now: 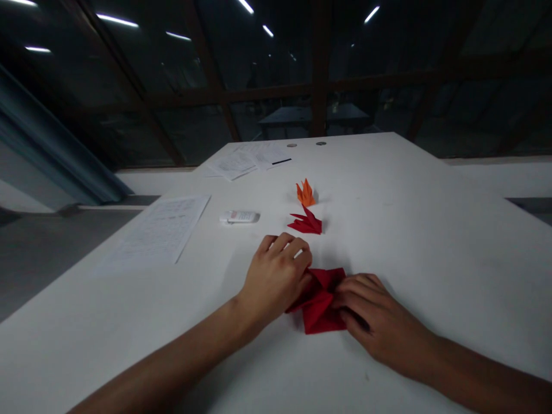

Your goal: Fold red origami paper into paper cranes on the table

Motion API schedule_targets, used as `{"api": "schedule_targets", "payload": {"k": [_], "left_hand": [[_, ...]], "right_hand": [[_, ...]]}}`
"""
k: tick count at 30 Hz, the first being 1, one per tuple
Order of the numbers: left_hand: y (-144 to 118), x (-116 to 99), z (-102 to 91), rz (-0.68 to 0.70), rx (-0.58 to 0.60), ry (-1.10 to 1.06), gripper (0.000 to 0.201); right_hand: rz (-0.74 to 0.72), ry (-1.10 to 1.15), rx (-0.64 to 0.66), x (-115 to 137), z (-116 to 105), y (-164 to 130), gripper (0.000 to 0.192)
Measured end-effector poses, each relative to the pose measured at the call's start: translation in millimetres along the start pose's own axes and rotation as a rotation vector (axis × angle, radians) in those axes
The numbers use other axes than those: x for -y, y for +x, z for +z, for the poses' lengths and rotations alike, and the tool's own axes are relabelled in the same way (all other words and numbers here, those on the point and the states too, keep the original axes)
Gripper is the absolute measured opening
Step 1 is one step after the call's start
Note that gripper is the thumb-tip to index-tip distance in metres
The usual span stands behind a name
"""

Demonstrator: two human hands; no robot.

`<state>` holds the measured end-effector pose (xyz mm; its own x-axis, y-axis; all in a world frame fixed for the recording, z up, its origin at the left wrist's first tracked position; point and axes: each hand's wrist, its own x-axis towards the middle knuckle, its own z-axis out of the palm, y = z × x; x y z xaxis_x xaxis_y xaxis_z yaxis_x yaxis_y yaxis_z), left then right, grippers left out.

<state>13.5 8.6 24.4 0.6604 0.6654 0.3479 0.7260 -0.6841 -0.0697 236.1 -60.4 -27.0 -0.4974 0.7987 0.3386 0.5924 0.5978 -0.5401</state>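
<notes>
A sheet of red origami paper (319, 305), partly folded with raised flaps, lies on the white table between my hands. My left hand (278, 276) grips its left side, fingers curled over the edge. On the right side, my right hand (371, 313) pinches the paper with thumb and fingers. Parts of the paper's left and right edges are hidden under my fingers. Just beyond my left hand rests a folded red paper crane (308, 223). Behind that one stands an orange paper crane (306, 194).
Left of the cranes lies a small white bottle-like object (238, 217) with printing. Printed sheets (166, 230) cover the table's left side, with more papers (241, 162) and a black pen (282, 161) farther back. Two small round discs (292, 145) sit near the far edge.
</notes>
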Motion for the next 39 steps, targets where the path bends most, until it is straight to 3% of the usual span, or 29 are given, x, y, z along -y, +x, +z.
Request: {"api": "schedule_targets", "payload": {"k": [5, 10, 13, 16, 19, 28, 32, 36, 39], "left_hand": [[1, 8, 3.2, -0.031, 0.088, -0.04, 0.003], [5, 27, 0.9, -0.29, 0.208, -0.497, 0.023], [8, 33, -1.9, -0.337, 0.29, -0.769, 0.026], [7, 31, 2.6, -0.401, 0.222, -0.848, 0.03], [5, 27, 11.7, -0.416, 0.201, -0.844, 0.027], [3, 31, 22.1, -0.421, 0.177, -0.839, 0.017], [3, 35, 20.5, -0.379, 0.19, -0.92, 0.02], [3, 46, 11.8, -0.275, 0.231, -1.065, 0.029], [1, 57, 0.5, -0.087, 0.338, -1.102, 0.031]], "right_hand": [[0.035, -0.018, 0.017, 2, -2, -1, 0.021], [0.091, -0.014, 0.029, -2, 0, -3, 0.034], [0.111, -0.021, 0.046, -4, 1, -4, 0.055], [0.084, -0.058, 0.067, -4, 2, -4, 0.066], [0.049, -0.075, 0.087, -2, 2, -3, 0.056], [0.043, -0.013, 0.092, 2, -6, -3, 0.035], [0.04, -0.001, 0.086, 5, -8, -2, 0.044], [0.002, 0.012, 0.09, 9, -12, -4, 0.052], [-0.001, -0.008, 0.115, 11, -14, -5, 0.048]]}}
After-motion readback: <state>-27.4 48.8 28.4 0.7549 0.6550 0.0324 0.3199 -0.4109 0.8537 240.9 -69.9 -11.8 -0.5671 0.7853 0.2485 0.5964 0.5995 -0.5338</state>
